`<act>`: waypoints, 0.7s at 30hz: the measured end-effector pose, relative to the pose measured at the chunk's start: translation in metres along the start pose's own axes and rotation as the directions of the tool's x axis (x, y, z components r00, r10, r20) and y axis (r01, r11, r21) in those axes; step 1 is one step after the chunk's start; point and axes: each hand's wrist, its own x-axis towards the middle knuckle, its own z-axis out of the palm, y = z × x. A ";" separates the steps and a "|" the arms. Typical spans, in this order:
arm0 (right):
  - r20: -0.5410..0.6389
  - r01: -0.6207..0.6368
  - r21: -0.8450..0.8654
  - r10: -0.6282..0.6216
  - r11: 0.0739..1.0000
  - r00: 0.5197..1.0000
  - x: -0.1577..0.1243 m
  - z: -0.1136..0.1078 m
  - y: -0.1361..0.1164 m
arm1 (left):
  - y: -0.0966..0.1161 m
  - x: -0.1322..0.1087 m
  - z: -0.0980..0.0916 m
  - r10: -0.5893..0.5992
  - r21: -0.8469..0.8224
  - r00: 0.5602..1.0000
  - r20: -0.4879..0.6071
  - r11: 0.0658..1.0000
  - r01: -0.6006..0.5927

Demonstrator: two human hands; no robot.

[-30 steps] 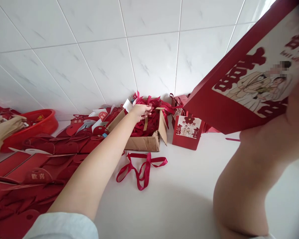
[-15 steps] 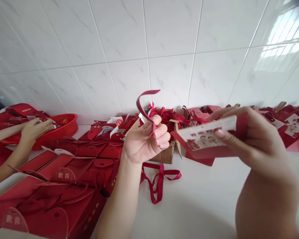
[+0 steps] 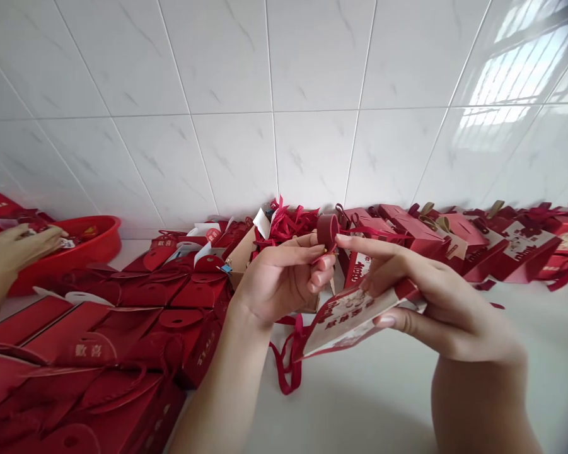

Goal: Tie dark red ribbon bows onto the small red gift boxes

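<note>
My left hand (image 3: 284,277), near the middle, pinches a short dark red strap (image 3: 328,231) that is bent into a loop. Just to its right, my right hand (image 3: 430,302) grips a folded red and white printed box (image 3: 347,315) between thumb and fingers, tilted down to the left. The right index fingertip reaches the side of the looped strap. Below my hands, a loose red ribbon (image 3: 289,369) lies on the white table (image 3: 350,403).
Red boxes (image 3: 89,340) crowd the left side. Behind my hands stands a cardboard carton (image 3: 242,255) with red ribbons (image 3: 293,221). Finished-looking red boxes (image 3: 524,249) line the tiled wall at right. Another person's hands (image 3: 23,249) work over a red basin (image 3: 89,243).
My hands have come together. The strap, a loose curve before, is now looped. The printed box has moved left and down with my right hand, and the view has shifted right.
</note>
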 end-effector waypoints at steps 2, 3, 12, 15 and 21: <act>-0.007 0.004 -0.012 -0.004 1.000 1.000 0.000 0.001 0.000 | -0.002 0.001 0.001 0.001 -0.035 1.000 -0.003 0.999 -0.001; -0.009 0.005 -0.018 -0.005 1.000 1.000 0.000 0.001 0.000 | -0.003 0.001 0.001 0.005 -0.054 1.000 -0.007 0.999 -0.005; 0.010 -0.051 -0.012 0.051 0.999 0.999 0.001 0.002 0.001 | -0.007 0.004 0.001 0.053 -0.229 0.997 -0.059 0.971 -0.065; 0.010 -0.056 -0.018 0.056 0.998 0.998 0.001 0.003 0.001 | -0.007 0.004 0.001 0.030 -0.230 0.998 -0.055 0.972 -0.042; -0.004 -0.087 -0.016 0.087 0.996 0.996 -0.001 0.004 0.001 | -0.006 0.004 0.001 0.003 -0.267 0.999 -0.052 0.964 -0.017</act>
